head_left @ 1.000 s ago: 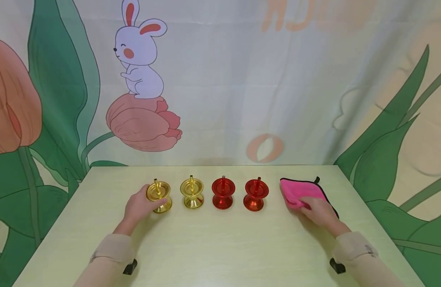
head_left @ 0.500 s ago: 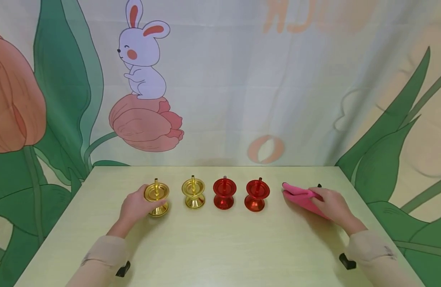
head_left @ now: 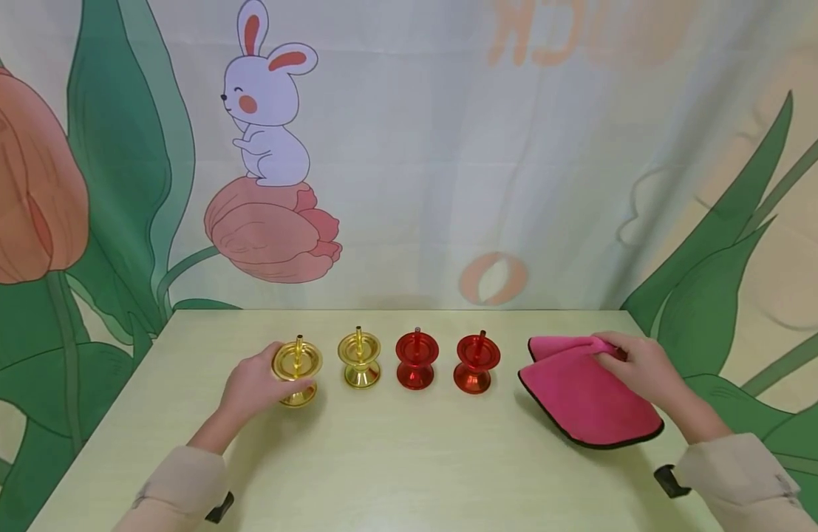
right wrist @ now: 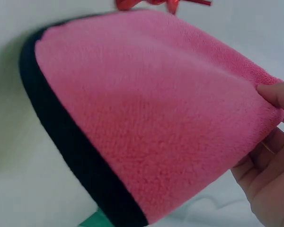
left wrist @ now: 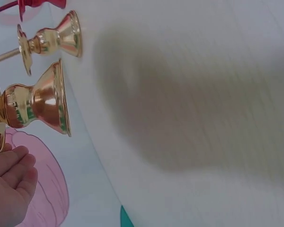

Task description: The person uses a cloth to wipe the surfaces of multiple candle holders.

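At the left end of the row, my left hand [head_left: 256,383] grips a shiny gold candle holder [head_left: 298,362] by its upper dish; a thin post rises from its middle. In the left wrist view this gold holder's flared base [left wrist: 49,99] shows, with a broad shadow on the table beside it. My right hand [head_left: 638,362] pinches a pink cloth [head_left: 584,399] with black edging near its middle, so that it hangs in a fold. The right wrist view shows the fuzzy cloth [right wrist: 151,113] spread out from between thumb and fingers.
A second gold candle holder [head_left: 359,358] and two red ones, a left red holder [head_left: 417,358] and a right red holder [head_left: 475,362], stand between the hands. Behind the pale table [head_left: 409,458] hangs a printed curtain [head_left: 409,185] with a rabbit and tulips.
My right hand has lifted the pink cloth from the table and drawn it right, its lower edge now hanging open. The gripped gold holder has shifted slightly toward me.
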{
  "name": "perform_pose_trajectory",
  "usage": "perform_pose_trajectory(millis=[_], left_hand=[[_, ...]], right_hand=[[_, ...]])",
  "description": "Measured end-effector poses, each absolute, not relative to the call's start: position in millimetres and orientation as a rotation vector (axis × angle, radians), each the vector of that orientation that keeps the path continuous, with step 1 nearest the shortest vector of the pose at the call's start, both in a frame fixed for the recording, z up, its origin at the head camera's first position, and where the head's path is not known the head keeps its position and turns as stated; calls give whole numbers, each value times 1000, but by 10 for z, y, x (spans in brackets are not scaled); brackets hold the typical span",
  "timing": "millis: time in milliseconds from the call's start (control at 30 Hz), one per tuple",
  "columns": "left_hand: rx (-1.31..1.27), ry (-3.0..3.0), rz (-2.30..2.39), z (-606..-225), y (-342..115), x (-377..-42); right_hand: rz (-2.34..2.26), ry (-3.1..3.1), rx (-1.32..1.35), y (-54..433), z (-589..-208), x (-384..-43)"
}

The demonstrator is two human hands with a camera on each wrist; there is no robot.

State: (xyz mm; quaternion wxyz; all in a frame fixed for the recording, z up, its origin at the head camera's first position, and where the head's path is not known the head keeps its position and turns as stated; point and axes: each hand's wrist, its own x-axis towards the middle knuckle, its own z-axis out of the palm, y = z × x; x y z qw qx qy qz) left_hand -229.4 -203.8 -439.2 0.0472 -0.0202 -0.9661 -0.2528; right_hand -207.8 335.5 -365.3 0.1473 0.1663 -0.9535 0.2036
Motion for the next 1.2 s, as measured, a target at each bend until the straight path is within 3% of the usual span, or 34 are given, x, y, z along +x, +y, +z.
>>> perform_pose_trajectory(millis=[467,1200], left_hand=[[-268,-2866,-753,-4192,-1761,-2103],[-523,-2884,-798,-4040,-1231,-1859]], right_hand=[[885,-2791,650,2954,-3375,-1930],[1492,-2776,756,2188,-3410,-1969]])
